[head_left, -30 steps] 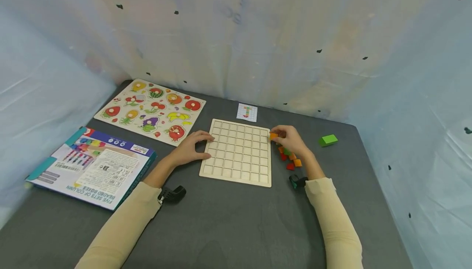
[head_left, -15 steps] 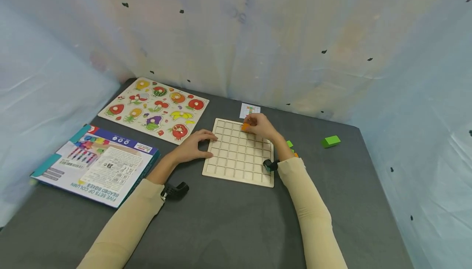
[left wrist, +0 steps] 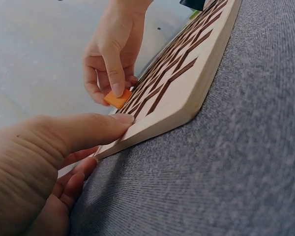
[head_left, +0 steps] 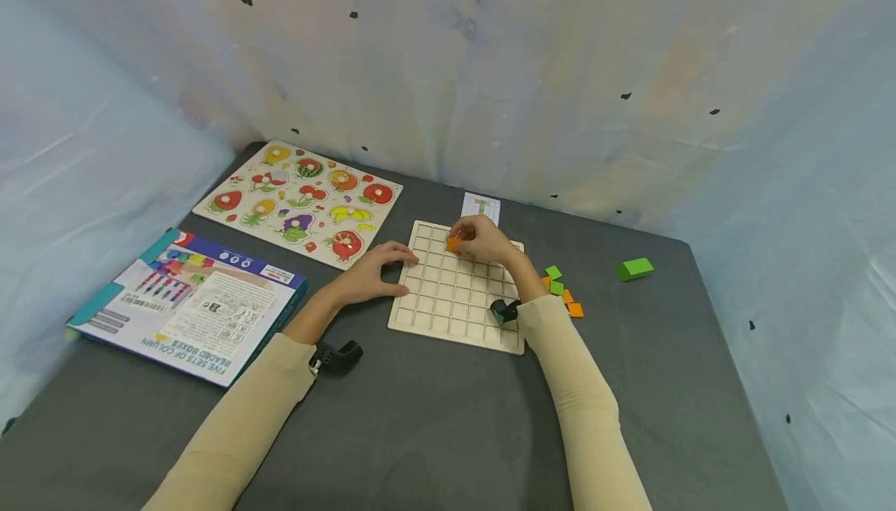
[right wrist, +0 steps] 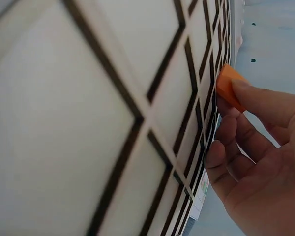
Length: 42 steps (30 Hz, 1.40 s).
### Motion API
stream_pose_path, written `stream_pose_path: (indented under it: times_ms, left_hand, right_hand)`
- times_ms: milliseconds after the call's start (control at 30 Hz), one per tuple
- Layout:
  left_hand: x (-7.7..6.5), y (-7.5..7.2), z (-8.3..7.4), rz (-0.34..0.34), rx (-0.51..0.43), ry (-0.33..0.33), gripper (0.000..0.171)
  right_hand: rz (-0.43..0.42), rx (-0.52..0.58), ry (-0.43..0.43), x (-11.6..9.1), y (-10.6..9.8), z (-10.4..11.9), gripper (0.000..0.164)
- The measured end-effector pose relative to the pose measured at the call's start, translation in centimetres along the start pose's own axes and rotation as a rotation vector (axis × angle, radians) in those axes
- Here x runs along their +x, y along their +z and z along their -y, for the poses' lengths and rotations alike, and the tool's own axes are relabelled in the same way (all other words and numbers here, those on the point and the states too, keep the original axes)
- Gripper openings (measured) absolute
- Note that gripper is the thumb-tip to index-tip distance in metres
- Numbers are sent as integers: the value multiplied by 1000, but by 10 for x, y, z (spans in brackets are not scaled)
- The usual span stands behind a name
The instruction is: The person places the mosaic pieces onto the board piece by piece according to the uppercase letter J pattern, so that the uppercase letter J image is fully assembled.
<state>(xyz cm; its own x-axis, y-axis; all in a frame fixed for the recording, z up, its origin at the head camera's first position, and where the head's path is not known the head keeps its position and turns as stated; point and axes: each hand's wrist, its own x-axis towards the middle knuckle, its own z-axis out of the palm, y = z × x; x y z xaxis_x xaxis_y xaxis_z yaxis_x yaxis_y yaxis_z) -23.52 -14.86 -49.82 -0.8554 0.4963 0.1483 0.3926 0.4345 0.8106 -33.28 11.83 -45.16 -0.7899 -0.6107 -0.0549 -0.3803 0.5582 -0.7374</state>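
Observation:
My right hand (head_left: 486, 240) pinches an orange square tile (right wrist: 230, 87) between thumb and fingers. It holds the tile low over the far rows of a pale wooden grid board (head_left: 448, 301), left of the middle. The left wrist view shows the same hand from the side, the tile tilted under its thumb. At the board's left edge rests my left hand (head_left: 367, 274), thumb and fingers spread apart; the thumb (left wrist: 110, 127) lies on the rim. Beyond the board is a small pattern card (head_left: 481, 204), partly overlapped by the right hand.
Several loose green and orange tiles (head_left: 556, 288) lie right of the board, partly behind the right forearm. Farther right sits a green block (head_left: 635, 268). A fruit puzzle board (head_left: 325, 219) and a bead-set box (head_left: 189, 305) occupy the left side. Plastic sheeting surrounds the table.
My right hand has picked the orange tile from beside the board's right edge and carried it left over the far rows. The left hand stays at the board's left edge.

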Motion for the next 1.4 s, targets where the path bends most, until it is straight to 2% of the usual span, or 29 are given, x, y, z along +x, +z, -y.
stream_pose_path:
  times_ms: [167,500,733,1000,1200,1400]
  left_hand:
    - [1,0,0,-1,3,2,52]
    - [0,2,1,-15,23,38,49]
    - [-1,2,0,-16,19,42,49]
    - [-1,1,0,-15,29,43,49]
    - [0,-1,-3,7,41,41,48]
    - [2,-3,-6,48,100,50,48]
  right_hand:
    - [11,-33,-4,0,1,1,16]
    - [-21,-115,-11,1,1,-2,19]
    - [-30,-103,0,-3,1,-1,14]
    - [-17,-106,-47,-3,1,1,16]
    - [-4,-113,-56,-3,2,2,16]
    - [-1,-142,-46,-3,4,2,17]
